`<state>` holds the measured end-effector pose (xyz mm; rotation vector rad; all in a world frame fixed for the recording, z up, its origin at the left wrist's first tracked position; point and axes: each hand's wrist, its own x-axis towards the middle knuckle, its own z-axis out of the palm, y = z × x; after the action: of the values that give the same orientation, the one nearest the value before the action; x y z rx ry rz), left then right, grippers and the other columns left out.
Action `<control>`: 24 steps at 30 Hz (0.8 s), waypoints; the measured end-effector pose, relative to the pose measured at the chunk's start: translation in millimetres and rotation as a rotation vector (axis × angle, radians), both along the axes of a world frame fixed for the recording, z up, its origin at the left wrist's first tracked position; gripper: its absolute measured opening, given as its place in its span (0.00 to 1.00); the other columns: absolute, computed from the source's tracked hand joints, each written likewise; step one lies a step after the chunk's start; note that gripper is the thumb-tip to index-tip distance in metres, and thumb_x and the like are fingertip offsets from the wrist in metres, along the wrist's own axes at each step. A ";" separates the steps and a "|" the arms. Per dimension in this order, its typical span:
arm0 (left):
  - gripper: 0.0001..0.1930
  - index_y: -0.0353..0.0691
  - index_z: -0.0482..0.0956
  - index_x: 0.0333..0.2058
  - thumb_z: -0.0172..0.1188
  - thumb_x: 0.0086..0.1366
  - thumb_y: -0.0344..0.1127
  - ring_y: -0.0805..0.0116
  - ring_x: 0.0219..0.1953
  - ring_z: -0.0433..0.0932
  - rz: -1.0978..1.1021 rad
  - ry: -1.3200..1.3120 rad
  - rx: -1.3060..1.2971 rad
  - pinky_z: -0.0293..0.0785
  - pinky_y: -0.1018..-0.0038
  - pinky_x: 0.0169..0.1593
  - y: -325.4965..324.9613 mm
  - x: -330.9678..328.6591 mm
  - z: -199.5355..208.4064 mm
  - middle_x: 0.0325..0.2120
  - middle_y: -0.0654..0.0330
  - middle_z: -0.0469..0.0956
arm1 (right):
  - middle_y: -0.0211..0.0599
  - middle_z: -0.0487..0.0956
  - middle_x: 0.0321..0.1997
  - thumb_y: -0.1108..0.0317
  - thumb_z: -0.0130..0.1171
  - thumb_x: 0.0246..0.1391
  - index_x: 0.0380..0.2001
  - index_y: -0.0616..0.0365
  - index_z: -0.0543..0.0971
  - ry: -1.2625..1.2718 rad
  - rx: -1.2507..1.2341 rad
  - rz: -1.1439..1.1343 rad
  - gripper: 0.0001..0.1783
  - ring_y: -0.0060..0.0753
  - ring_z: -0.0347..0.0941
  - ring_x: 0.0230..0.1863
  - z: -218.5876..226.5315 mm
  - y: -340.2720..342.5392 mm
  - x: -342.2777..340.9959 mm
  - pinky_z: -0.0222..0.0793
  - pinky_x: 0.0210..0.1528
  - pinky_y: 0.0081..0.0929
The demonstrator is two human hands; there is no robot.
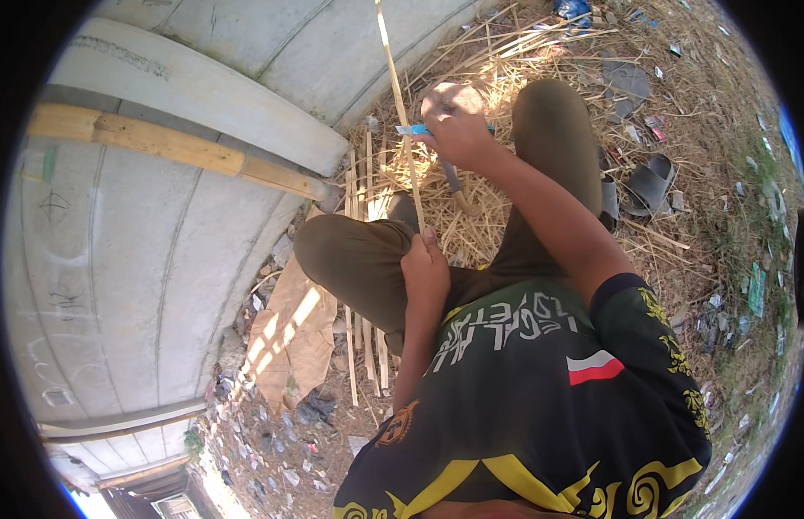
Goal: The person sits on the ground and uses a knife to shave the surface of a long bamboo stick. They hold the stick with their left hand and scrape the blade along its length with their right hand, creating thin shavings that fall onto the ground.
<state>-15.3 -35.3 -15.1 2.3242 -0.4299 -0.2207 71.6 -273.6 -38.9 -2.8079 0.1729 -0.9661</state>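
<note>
Ground with shavings, sandal, probably litter.

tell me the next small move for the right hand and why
Probably slide the cutter along the strip: the right hand holds it with the blade across the strip, and the left hand grips the strip nearer the body.

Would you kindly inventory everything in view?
Wall: one, grey, left
Pole: one, tan, along wall
Long strip: one, tan, upper centre
Cutter: one, blue, at long strip
Curved tool: one, grey and tan, centre
Shavings: many, straw, centre and top
Loose strips: several, pale, near wall
Flat sheet: one, brown, lower left
Sandal: at least one, grey, right
Litter: many scraps, mixed, right
Trousers: one pair, olive, centre
Shirt: one, mostly black, lower centre
Left hand: one, bare, holding long strip
Right hand: one, bare, holding cutter
</note>
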 end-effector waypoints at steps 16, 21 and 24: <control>0.21 0.31 0.71 0.33 0.44 0.77 0.46 0.52 0.21 0.62 -0.035 0.078 -0.044 0.65 0.63 0.30 38.1 -29.7 25.8 0.17 0.45 0.66 | 0.48 0.79 0.23 0.43 0.38 0.70 0.32 0.58 0.76 0.072 0.527 0.044 0.30 0.52 0.80 0.31 47.7 3.1 -9.3 0.75 0.35 0.48; 0.21 0.31 0.69 0.30 0.44 0.76 0.44 0.41 0.20 0.65 -0.058 0.065 -0.053 0.64 0.58 0.28 40.4 -28.6 29.2 0.17 0.42 0.67 | 0.37 0.75 0.13 0.43 0.44 0.68 0.35 0.56 0.75 0.012 0.240 0.006 0.26 0.43 0.75 0.15 42.0 -6.1 -14.8 0.70 0.17 0.39; 0.20 0.32 0.70 0.30 0.45 0.76 0.44 0.47 0.19 0.64 -0.040 0.055 -0.068 0.64 0.60 0.27 45.8 -33.2 27.1 0.16 0.44 0.66 | 0.36 0.74 0.13 0.43 0.44 0.68 0.35 0.56 0.75 -0.036 0.211 0.043 0.27 0.43 0.74 0.14 41.5 -3.2 -16.4 0.69 0.17 0.39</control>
<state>-48.5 10.5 12.1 2.2388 -0.4500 -0.2845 55.2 -276.8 2.6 -2.5904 0.1972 -0.9291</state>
